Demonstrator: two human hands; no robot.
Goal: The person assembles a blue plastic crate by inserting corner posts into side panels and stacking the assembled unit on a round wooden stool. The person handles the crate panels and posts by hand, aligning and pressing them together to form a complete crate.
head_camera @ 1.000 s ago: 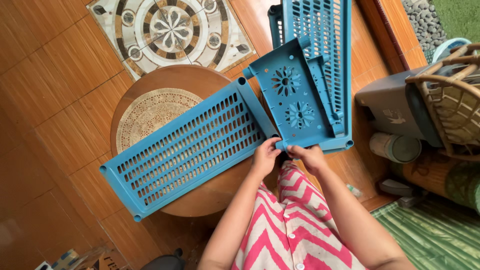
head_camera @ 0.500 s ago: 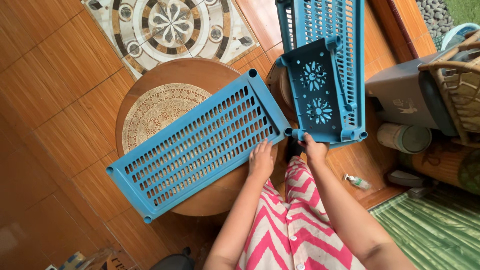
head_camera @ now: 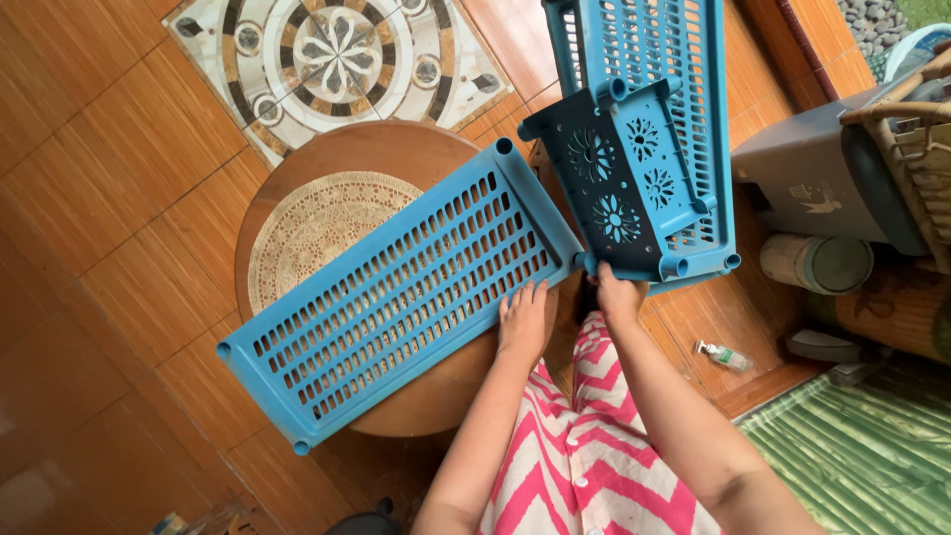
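So the long blue plastic shelf panel with rows of slots (head_camera: 396, 307) is lying flat and diagonal across the round brown wooden table (head_camera: 416, 163), sitting partly on top of the round cream lace doily (head_camera: 312, 228), with its far low corner hanging out past the table edge over the floor. The left hand (head_camera: 522, 322) is resting flat on the near edge of that panel, fingers spread out, pressing rather than gripping anything. The right hand (head_camera: 616, 294) is curled around the bottom corner of the darker blue plastic side panel with flower-shaped cutouts (head_camera: 619, 183), right where it meets the end of the slotted panel, so that one's a proper grasp. That flower panel leans against another blue slotted shelf piece (head_camera: 644, 59) behind it. Further out there's the orange-brown tiled floor (head_camera: 89, 198) with a patterned mosaic tile inset (head_camera: 332, 54), a small clear bottle (head_camera: 723, 355) lying on the floor near the right arm, a grey plastic bin (head_camera: 822, 183), a woven wicker basket (head_camera: 916, 149) and a green striped mat (head_camera: 862, 456).
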